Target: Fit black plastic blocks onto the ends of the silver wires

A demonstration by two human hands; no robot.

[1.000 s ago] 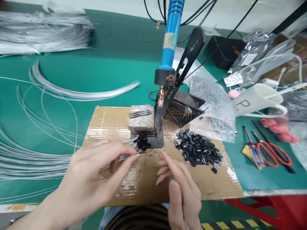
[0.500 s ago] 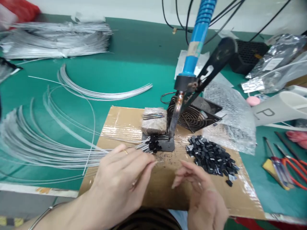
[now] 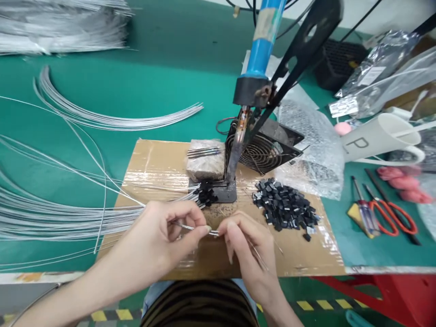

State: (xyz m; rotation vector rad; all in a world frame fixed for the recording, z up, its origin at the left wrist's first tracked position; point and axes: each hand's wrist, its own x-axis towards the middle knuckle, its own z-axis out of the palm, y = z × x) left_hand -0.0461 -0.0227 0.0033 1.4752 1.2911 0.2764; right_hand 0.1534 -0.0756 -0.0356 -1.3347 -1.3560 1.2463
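Note:
My left hand pinches the end of a thin silver wire over the taped cardboard sheet. Close beside it, my right hand pinches the same wire's tip, and the fingertips of both hands almost touch. The wire trails off left into a fan of several silver wires. Just beyond my hands stands a blue-handled soldering iron clamped in a black stand, its tip down on a small metal base with wire ends capped in black. A heap of small black parts lies to the right.
A black fan grille and bubble wrap sit behind the heap. Red-handled scissors, a screwdriver and a white cup marked P lie at the right. More wire bundles rest at the back left on the green mat.
My right hand, open half a second ago, has closed in on the wire tip held by my left hand. The view has shifted slightly.

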